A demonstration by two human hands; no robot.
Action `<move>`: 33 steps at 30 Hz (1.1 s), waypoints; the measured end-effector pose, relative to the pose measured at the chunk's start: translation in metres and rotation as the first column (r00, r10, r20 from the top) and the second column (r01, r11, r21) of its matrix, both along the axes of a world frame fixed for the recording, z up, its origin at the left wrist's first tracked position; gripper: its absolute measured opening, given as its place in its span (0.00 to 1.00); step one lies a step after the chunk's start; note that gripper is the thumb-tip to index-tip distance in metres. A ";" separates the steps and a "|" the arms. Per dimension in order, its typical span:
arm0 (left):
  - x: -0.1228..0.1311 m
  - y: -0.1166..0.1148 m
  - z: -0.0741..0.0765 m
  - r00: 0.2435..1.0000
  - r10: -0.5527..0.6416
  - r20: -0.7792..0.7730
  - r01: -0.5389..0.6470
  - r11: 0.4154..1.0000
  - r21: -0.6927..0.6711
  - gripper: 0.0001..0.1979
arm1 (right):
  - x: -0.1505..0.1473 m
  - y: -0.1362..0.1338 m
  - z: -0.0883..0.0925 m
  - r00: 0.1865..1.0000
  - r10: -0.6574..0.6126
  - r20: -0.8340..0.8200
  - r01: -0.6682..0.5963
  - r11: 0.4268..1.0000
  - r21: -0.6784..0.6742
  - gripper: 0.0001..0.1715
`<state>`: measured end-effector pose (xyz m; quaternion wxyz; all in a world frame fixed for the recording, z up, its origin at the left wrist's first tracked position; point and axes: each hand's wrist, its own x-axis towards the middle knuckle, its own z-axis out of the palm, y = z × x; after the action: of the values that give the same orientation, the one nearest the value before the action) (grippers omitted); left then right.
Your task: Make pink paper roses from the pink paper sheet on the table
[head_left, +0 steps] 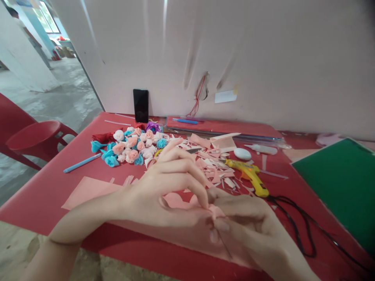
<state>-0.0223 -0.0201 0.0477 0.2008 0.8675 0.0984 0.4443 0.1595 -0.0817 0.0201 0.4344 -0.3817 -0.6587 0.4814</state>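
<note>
At the table's front edge, my left hand [166, 191] and my right hand [249, 218] meet fingertip to fingertip. Between them is a small bunched pink paper flower [216, 212], pinched by both thumbs and forefingers. A thin dark stem [225, 246] slants down below it. Behind my left fingers shows a pink paper strip with rounded edges [175, 200], partly hidden by that hand. Beneath both hands lies a large pink paper sheet [187, 238]. Just beyond my right hand rests a yellow glue gun [249, 175], its black cord running right.
Finished paper roses [131, 146] in pink, white and blue are heaped at the left. Pink paper scraps [212, 164] and scissors [193, 150] lie mid-table. A phone [141, 105] leans on the wall. A blue pen [82, 162], green board [336, 191] and red chair [35, 134] flank the work.
</note>
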 end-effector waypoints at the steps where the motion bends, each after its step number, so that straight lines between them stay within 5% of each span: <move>1: 0.000 0.000 0.000 1.000 -0.001 -0.003 0.001 1.000 -0.002 0.06 | 0.000 0.000 0.001 1.000 -0.015 0.022 0.015 0.999 0.035 0.16; 14: 0.001 -0.002 0.000 1.000 0.021 -0.009 -0.021 0.999 -0.046 0.06 | -0.009 -0.005 0.013 0.941 -0.291 0.174 0.211 0.903 0.373 0.10; 19: 0.000 -0.003 0.000 0.997 0.066 -0.044 -0.067 0.997 -0.024 0.07 | -0.012 -0.004 0.014 0.910 -0.377 0.171 0.233 0.809 0.540 0.11; 25: -0.003 -0.001 -0.003 0.991 0.137 -0.008 -0.132 0.967 0.218 0.05 | -0.010 -0.005 0.014 0.946 -0.287 0.147 0.213 0.898 0.385 0.13; 33: 0.002 -0.003 -0.007 0.970 0.201 0.136 -0.237 0.908 0.346 0.09 | -0.002 -0.001 0.009 0.994 -0.068 0.088 0.051 0.982 0.179 0.12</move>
<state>-0.0207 -0.0228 0.0407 -0.0080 0.8503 0.1022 0.5162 0.1574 -0.0832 0.0288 0.4494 -0.3832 -0.7067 0.3895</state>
